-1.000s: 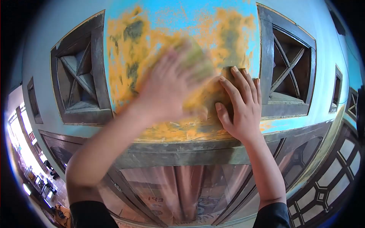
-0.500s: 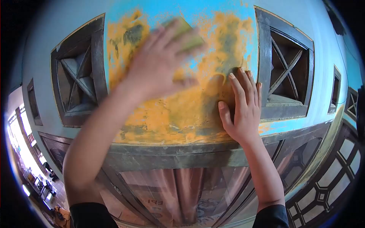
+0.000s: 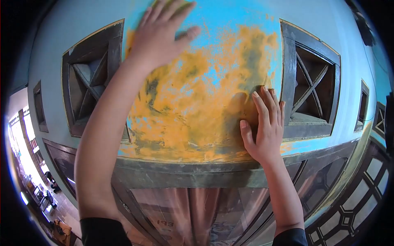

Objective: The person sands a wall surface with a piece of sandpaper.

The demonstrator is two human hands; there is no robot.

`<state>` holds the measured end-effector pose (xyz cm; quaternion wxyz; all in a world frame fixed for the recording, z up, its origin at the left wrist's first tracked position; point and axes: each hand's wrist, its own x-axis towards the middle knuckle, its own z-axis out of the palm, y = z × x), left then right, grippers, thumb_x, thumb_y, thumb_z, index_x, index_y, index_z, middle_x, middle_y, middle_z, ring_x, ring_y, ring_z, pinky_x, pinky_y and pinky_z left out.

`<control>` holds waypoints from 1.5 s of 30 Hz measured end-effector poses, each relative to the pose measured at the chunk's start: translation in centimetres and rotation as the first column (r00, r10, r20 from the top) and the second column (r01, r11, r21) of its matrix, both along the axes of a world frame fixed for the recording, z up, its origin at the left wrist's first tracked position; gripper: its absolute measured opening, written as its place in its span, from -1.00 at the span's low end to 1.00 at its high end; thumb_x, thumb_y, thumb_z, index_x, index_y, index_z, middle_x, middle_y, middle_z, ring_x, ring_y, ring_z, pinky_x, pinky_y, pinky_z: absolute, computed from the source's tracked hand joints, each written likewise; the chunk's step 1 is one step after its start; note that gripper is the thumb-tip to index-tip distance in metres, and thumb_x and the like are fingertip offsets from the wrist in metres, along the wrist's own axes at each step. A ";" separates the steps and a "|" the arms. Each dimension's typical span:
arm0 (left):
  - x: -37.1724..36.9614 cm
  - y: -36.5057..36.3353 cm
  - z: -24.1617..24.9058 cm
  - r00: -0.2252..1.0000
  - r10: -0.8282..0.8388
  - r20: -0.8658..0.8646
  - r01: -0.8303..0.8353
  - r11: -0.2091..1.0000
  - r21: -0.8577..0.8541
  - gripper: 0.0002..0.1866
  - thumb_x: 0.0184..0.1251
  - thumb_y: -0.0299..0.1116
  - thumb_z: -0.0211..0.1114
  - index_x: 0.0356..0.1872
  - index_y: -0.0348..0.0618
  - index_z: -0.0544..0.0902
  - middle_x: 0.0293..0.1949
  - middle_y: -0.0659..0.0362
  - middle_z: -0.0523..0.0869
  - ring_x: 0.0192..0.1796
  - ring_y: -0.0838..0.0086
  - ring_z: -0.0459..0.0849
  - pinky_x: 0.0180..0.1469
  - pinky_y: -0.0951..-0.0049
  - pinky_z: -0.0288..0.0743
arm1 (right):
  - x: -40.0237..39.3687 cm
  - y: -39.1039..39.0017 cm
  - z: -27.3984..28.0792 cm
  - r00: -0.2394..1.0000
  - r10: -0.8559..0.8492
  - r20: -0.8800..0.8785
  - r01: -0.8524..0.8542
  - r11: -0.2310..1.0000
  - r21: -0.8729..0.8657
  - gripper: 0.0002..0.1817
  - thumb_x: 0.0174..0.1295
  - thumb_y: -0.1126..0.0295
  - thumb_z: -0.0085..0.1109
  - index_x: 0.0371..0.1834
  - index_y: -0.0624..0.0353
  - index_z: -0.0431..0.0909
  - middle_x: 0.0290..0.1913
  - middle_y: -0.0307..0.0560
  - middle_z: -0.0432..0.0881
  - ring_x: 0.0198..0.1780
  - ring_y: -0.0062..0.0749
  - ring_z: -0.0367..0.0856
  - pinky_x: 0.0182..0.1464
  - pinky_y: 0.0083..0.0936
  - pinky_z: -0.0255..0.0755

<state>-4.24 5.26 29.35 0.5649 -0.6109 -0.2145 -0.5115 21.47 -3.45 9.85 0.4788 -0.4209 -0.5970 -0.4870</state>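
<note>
High on the wall, my left hand (image 3: 162,37) presses a yellow-green piece of sandpaper (image 3: 167,4) against the surface. Its fingers lie spread over the sheet, which is mostly covered and partly cut off by the top of the view. Beneath both hands is a patchy wall section (image 3: 193,102), with orange, dark grey and bright blue areas mixed together. My right hand (image 3: 266,127) rests on the lower right of this patch, fingers pointing up and thumb apart, holding nothing.
Dark wooden vents with crossed bars flank the patch, one on the left (image 3: 88,78) and one on the right (image 3: 310,82). Below runs a brown wooden beam (image 3: 184,174) above glazed panels with curtains (image 3: 197,209). A dark lattice door (image 3: 353,205) stands at lower right.
My left hand has swept up and to the left with the sandpaper, uncovering the middle of the patch. My right hand stays on the wall. The view has shifted slightly.
</note>
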 end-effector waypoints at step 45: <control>1.7 0.0 -3.2 0.997 -0.026 -0.069 0.020 0.997 -0.077 -0.28 0.39 0.23 0.10 0.52 0.26 0.29 0.59 0.20 0.15 0.61 0.06 0.03 0.60 -0.09 -0.16 | -1.0 2.3 10.2 0.999 -0.003 0.040 -0.007 0.969 0.248 -0.56 0.41 0.46 -0.10 0.35 -0.05 0.43 0.41 -0.09 0.42 0.50 -0.11 0.27 0.54 0.01 0.02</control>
